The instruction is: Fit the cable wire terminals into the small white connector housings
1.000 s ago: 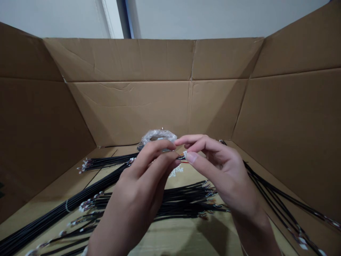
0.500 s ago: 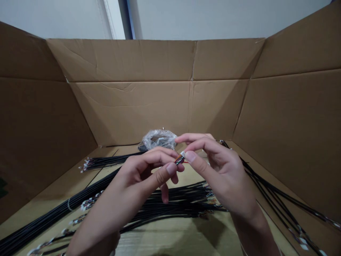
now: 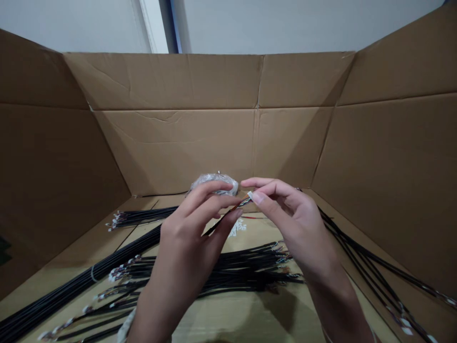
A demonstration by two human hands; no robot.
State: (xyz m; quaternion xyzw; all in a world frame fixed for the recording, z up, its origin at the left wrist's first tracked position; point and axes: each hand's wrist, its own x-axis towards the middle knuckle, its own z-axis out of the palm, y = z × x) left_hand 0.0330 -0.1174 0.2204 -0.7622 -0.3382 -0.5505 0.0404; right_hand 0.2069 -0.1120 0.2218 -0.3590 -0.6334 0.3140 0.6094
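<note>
Left hand (image 3: 187, 233) first: thumb and fingers pinch a black cable (image 3: 218, 223) near its end, up above the middle of the table (image 3: 214, 319), coloured wires (image 3: 244, 202) poking out past the grip. Across to the right hand (image 3: 298, 224): thumb and forefinger clamp the white connector (image 3: 250, 194) at the tip of those wires, fingers curled behind. Whether every wire is properly seated can't be told; the thumb covers part of it. Danger spot, I'd say: a tug from the right while the left pinch runs slack could pull a wire out, and a crooked push could bend one.

Down on the table, from the left: a tied bundle (image 3: 123, 253) slants along the left edge, with more cables (image 3: 146, 216) towards the far-left corner. Mid-table, loose cables (image 3: 250, 259) lie spread, white pieces (image 3: 237, 227) scattered beyond, a plastic bag (image 3: 210, 177) near the far edge. Any connector fumbled here might get lost among that white scatter. Finally, several dark cables (image 3: 357, 242) fan along the right edge, where a swinging forearm could tangle them.
</note>
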